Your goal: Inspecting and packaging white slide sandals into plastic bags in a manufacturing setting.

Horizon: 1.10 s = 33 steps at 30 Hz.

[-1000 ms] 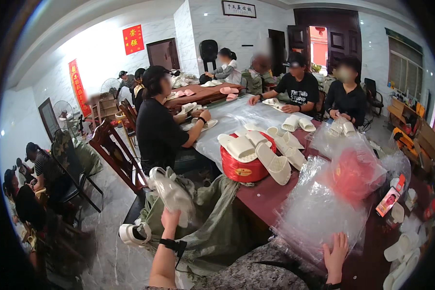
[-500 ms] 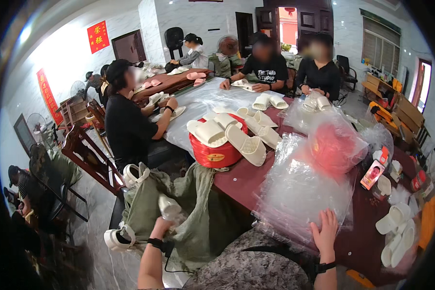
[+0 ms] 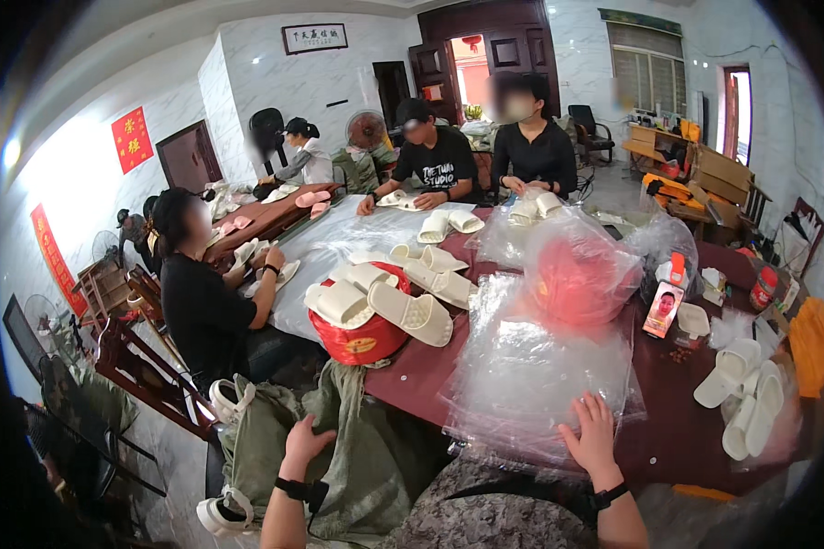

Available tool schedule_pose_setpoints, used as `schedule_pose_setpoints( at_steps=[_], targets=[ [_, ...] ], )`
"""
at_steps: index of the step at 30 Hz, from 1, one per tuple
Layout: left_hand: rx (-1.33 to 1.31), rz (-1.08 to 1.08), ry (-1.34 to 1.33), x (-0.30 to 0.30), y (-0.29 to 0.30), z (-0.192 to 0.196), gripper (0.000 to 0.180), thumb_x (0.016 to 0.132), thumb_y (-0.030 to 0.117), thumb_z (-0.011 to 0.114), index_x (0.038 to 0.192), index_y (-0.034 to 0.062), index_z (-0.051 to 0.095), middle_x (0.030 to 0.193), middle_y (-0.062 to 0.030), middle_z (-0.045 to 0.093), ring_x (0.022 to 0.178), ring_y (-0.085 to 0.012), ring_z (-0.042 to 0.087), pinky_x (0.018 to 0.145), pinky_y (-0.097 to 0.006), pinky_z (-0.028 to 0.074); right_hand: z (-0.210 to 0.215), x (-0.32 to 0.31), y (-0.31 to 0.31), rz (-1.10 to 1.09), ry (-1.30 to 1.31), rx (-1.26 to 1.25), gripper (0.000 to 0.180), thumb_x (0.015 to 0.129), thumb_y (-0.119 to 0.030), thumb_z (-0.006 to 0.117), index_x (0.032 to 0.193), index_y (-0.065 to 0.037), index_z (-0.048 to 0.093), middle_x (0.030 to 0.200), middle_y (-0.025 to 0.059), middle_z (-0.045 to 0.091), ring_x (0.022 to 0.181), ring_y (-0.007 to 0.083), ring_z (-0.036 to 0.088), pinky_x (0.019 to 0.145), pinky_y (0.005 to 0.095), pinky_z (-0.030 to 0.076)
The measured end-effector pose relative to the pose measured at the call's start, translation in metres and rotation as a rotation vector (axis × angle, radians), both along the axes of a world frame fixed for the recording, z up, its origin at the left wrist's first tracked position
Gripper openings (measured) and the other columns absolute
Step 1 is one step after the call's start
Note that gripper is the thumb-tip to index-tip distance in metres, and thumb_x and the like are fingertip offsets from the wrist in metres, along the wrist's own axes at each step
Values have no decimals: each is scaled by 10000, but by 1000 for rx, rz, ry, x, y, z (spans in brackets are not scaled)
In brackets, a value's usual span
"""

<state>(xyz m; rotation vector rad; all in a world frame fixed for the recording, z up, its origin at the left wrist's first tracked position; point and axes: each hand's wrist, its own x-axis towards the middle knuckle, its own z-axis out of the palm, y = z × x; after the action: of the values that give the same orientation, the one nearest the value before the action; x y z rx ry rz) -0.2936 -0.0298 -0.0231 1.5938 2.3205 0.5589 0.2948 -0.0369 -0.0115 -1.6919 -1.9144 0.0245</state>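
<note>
My left hand point(image 3: 308, 443) hovers over a green woven sack point(image 3: 362, 448) at the table's near left edge. Its fingers are apart and nothing is in them. White slippers or sandals point(image 3: 229, 512) show at the sack's left side. On the table, my right hand point(image 3: 592, 433) lies with fingers spread on a stack of clear plastic bags point(image 3: 540, 375). Ahead of my hands, cream slippers point(image 3: 410, 311) rest on and beside a round red bundle point(image 3: 362, 343).
A red mass in clear plastic point(image 3: 581, 274) sits behind the bags. To the right are a phone point(image 3: 663, 309), a red-lidded jar point(image 3: 764, 287), more white slippers point(image 3: 742, 403) and orange cloth point(image 3: 815, 343). Co-workers sit around the dark red table point(image 3: 403, 375); a wooden chair point(image 3: 142, 366) stands left.
The pale slipper in clear wrapping has left my left hand, which is now open above the sack. My right hand stays on the bags. The view has tilted up and turned right.
</note>
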Motion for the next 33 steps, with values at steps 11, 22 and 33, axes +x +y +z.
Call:
schedule_pose_setpoints(
  at_steps=[11, 22, 33],
  targets=[
    [481, -411, 204, 162, 163, 123, 810, 812, 247, 769, 1497, 34, 393, 1220, -234, 660, 1149, -372, 624, 972, -469, 490, 2, -23, 9, 110, 21, 19, 607, 904, -448, 661, 1339, -30, 591, 1503, 229, 459, 1418, 437, 356, 1148, 552, 288],
    [396, -355, -627, 137, 290, 150, 555, 799, 107, 751, 1338, 66, 622, 1123, -122, 718, 927, -224, 706, 805, -368, 577, 3, -24, 9, 127, 10, 74, 614, 903, -431, 666, 1362, -36, 568, 1477, 230, 472, 1399, 440, 374, 1149, 553, 293],
    [384, -715, -1585, 233, 171, 320, 395, 999, 137, 597, 1353, -36, 574, 1254, -142, 654, 1130, -242, 634, 1029, -364, 484, -1, -18, 7, 84, 23, 82, 607, 901, -442, 669, 1352, -45, 581, 1473, 225, 478, 1394, 440, 384, 1141, 550, 305]
  ],
)
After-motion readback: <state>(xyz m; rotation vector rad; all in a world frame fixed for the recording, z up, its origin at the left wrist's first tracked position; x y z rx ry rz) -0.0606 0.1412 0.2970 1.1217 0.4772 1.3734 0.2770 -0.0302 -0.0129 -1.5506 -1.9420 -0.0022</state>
